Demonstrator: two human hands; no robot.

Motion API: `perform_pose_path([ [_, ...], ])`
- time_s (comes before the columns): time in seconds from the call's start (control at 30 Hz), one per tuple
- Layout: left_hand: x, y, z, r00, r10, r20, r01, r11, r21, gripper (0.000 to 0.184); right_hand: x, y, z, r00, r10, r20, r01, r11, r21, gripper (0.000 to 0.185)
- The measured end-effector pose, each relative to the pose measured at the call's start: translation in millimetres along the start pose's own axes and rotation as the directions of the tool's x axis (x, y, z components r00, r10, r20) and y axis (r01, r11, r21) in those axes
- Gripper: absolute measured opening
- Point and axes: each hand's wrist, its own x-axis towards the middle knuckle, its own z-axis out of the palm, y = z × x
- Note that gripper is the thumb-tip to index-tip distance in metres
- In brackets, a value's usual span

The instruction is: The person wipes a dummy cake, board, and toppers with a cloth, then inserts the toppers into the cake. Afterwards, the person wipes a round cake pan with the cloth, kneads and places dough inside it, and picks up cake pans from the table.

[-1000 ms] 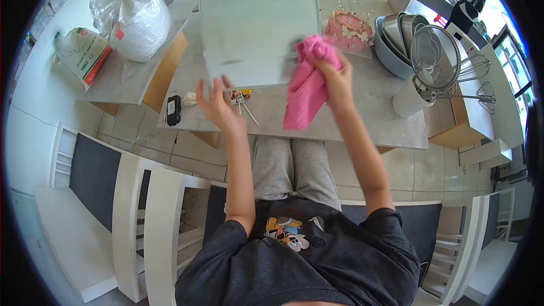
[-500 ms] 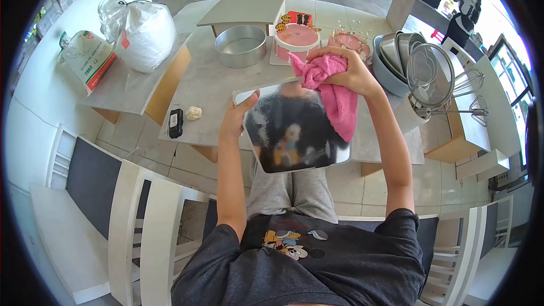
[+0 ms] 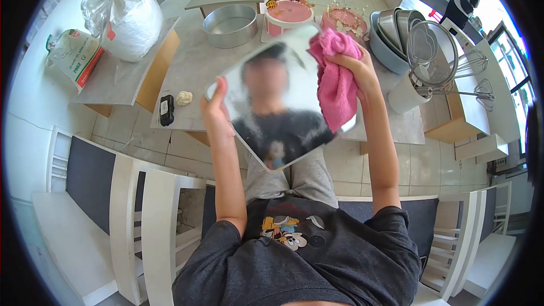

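A shiny square metal tray [image 3: 283,130] with rounded corners is held tilted above my lap, its mirror-like face toward me and showing a blurred reflection. My left hand [image 3: 217,114] grips the tray's left edge, thumb on the near face and the other fingers hidden behind. Bunched in my right hand [image 3: 358,69] is a pink cloth [image 3: 338,99], which lies against the tray's right side and hangs down over it. Whether the right fingers also hold the tray's rim is hidden.
On the table [image 3: 187,76] stand a round cake pan [image 3: 229,31], a pink cake [image 3: 288,14], a second decorated cake [image 3: 344,21], stacked bowls [image 3: 388,45] and a container of whisks [image 3: 408,95]. A black box [image 3: 166,110] lies left. A person [image 3: 462,3] stands far right.
The tray has turned clockwise and tipped, so its reflection now shows more of the upper body. My right hand has moved down and right with the cloth, and the view has shifted slightly.
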Motion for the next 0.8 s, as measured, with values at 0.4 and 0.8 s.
perform_pose_path([
  [0.4, 19.5, -15.5, -23.4, 0.977, 0.096, -0.191, -0.122, 0.984, -0.131, 0.048, -48.6, 35.6, -16.3, 0.982, 0.168, -0.089, -0.161, 0.984, 0.079, 0.030],
  [0.8, 13.7, -6.0, 6.0, 0.999, -0.018, -0.036, 0.007, 0.963, -0.268, 0.039, -36.4, 19.9, 58.7, 0.861, -0.479, 0.172, 0.491, 0.695, -0.525, 0.041],
])
